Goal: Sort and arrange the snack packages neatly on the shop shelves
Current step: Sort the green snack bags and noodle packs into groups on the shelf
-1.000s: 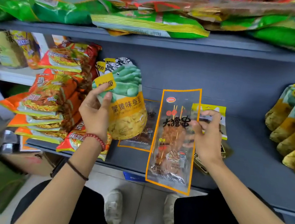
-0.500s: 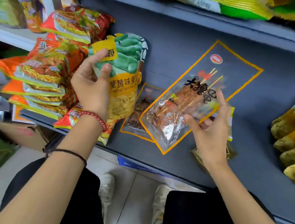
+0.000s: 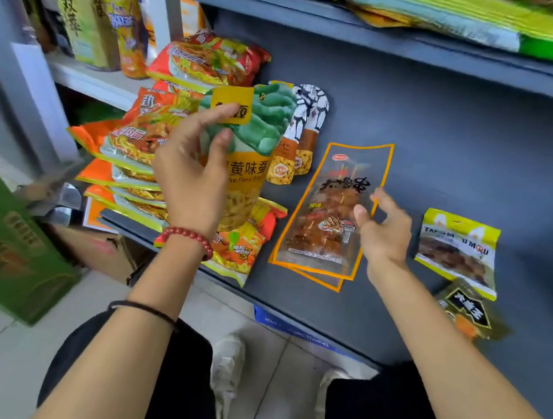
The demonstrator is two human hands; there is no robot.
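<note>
— Where's the skewer pack [image 3: 330, 212]?
— Flat on its twin [image 3: 327, 283], near the shelf [image 3: 387, 311] front edge. The right hand [image 3: 384, 232] pinches its right edge in a narrow grip. The left hand [image 3: 189, 172] wraps a pouch [image 3: 251, 144], held upright.
— Which step?
— Stacking like with like, I'd say. Next: let go and square the two.
— What changed?
— Half a second ago the pack hung tilted in the air.

A green and yellow bag [image 3: 250, 158] is held standing up, and a clear pack with orange edges [image 3: 326, 215] lies on another like it, near piled orange noodle packs [image 3: 142, 135].
</note>
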